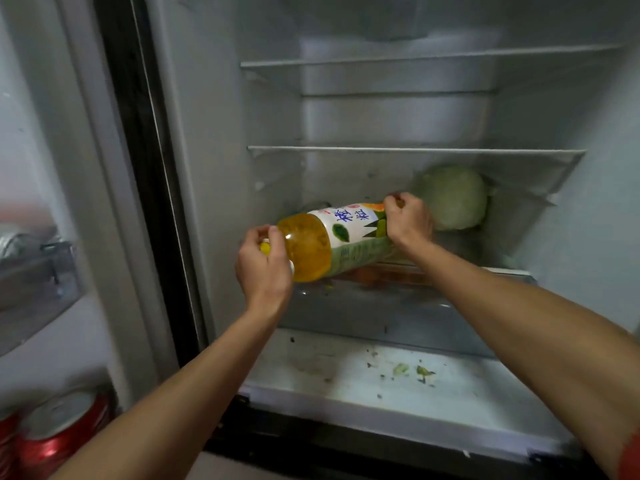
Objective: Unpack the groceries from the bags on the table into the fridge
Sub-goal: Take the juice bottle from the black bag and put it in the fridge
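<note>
A large bottle of orange-yellow juice (332, 240) with a white and green label lies on its side, half over the front edge of the fridge's lower shelf (450, 271). My left hand (265, 268) grips its capped neck end, which points out toward me. My right hand (408, 218) grips the far end of the bottle inside the fridge. A pale green cabbage (453, 197) sits on the same shelf, just right of my right hand and behind it.
Two glass shelves (415, 150) above hold nothing. The fridge floor (381, 379) below carries green crumbs. The open door on the left has a clear bin (38, 268), and red cans (59, 431) stand in its lower rack.
</note>
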Demonstrator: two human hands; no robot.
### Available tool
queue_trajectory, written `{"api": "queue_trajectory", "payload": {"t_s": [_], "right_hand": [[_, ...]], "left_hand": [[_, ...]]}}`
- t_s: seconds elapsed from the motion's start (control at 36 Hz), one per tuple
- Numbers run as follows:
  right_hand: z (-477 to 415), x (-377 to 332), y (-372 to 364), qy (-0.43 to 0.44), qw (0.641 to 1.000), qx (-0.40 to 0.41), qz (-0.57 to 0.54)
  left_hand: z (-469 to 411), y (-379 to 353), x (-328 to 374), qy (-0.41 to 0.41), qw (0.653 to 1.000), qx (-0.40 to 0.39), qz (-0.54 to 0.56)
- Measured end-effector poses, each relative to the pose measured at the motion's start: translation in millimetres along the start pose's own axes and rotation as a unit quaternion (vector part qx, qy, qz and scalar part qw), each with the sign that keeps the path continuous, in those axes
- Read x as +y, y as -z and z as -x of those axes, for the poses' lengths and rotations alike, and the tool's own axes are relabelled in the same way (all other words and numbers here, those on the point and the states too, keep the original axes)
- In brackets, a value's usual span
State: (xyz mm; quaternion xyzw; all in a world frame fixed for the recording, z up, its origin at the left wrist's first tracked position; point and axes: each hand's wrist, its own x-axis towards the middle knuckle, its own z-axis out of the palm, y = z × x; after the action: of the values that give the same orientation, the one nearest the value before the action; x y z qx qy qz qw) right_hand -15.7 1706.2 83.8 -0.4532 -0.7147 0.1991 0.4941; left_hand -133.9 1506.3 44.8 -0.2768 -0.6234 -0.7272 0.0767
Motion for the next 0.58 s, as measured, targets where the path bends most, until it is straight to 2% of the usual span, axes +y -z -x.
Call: {"api": "queue_trajectory", "payload": {"t_s": [0.22,0.28,0.44,0.5,0.58], "right_hand": [[-52.6,8.7,-70.5,0.011,0.997,-0.037,-0.072],[-65.0,5.8,-82.6,0.017,0.998,-0.036,-0.049],[-94.9,9.3,-97.5,0.003,0.993,-0.046,0.113],[-102.5,16.3,-99.5,-0.011,0.991,-0.077,0.107],[-108.1,18.4,-101.7,-0.035,0.991,-0.127,0.039]], "left_hand": [[-30.8,-25.1,-25.5,-0.041,0.997,0.0,-0.061],[-32.1,-33.2,-30.7,-0.044,0.996,-0.014,-0.08],[-21.8,-64.1,-36.6,-0.073,0.984,-0.076,-0.145],[-21.2,-74.8,-39.7,-0.086,0.981,-0.107,-0.138],[-28.9,-86.5,-47.1,-0.106,0.977,-0.149,-0.106]]}}
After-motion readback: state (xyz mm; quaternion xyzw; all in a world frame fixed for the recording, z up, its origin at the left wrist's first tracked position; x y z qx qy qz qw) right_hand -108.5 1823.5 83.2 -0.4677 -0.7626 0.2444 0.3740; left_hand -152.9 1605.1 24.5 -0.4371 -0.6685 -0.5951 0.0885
